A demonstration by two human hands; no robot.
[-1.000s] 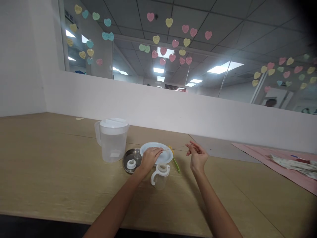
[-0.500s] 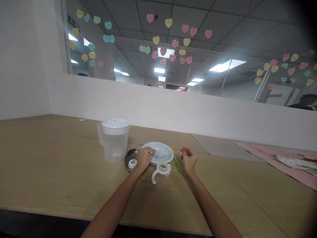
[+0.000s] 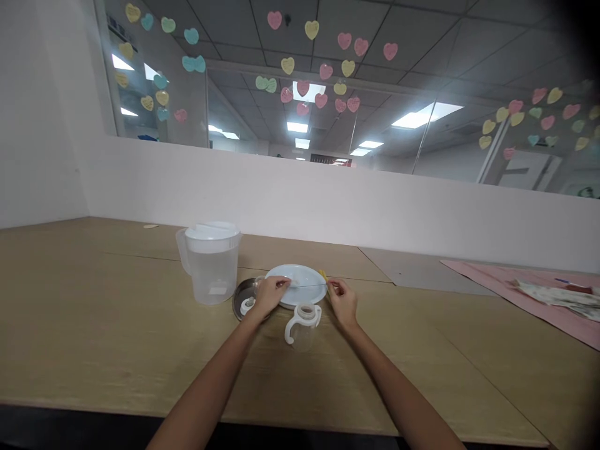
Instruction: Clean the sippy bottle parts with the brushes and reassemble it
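Note:
My left hand (image 3: 272, 294) is closed in a pinch over the left side of the white plate (image 3: 293, 271). From its fingertips a thin straw-like rod (image 3: 310, 286) stretches across above the plate. My right hand (image 3: 344, 301) pinches the far end of this rod at the plate's right edge. In front of the plate stands a clear bottle (image 3: 304, 331) with a white two-handled collar and an uncovered mouth. A steel bowl (image 3: 238, 307), partly behind my left hand, holds a white ring-shaped bottle top (image 3: 247, 305). Beside my right fingers shows the yellow tip of a slim yellow-green item (image 3: 323, 275).
A lidded clear plastic pitcher (image 3: 214, 272) stands left of the bowl. At the far right a pink cloth (image 3: 473, 281) bears a pale patterned cloth (image 3: 557, 299) and a pen. A white wall with a window above it closes off the table's back.
My right hand has moved left to the plate's edge and taken the rod's free end. The rod now lies nearly level between both hands. The view has shifted slightly.

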